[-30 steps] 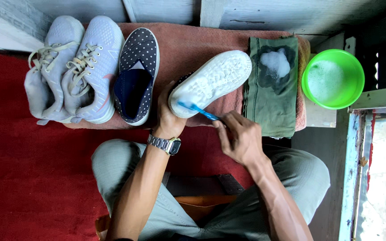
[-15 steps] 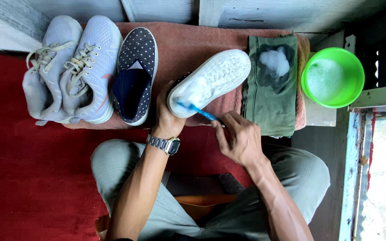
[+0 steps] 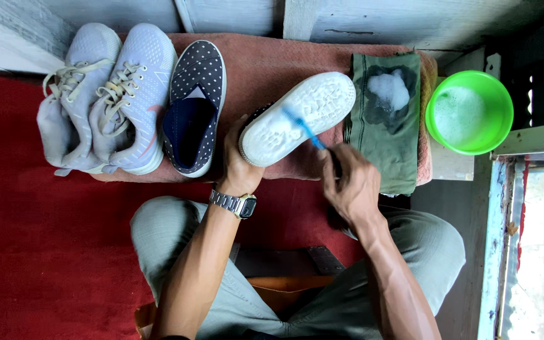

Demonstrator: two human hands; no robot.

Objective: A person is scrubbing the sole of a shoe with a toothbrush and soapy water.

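White rubber sole of the shoe (image 3: pixel 297 118) looks stiff, soapy, slippery; left hand (image 3: pixel 240 167) clamps its heel, right hand (image 3: pixel 347 182) pinches a blue toothbrush (image 3: pixel 302 128).

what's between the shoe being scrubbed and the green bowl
In the head view, a green cloth with a blob of white foam lies between the upturned white-soled shoe and the green bowl, draped over the pink towel.
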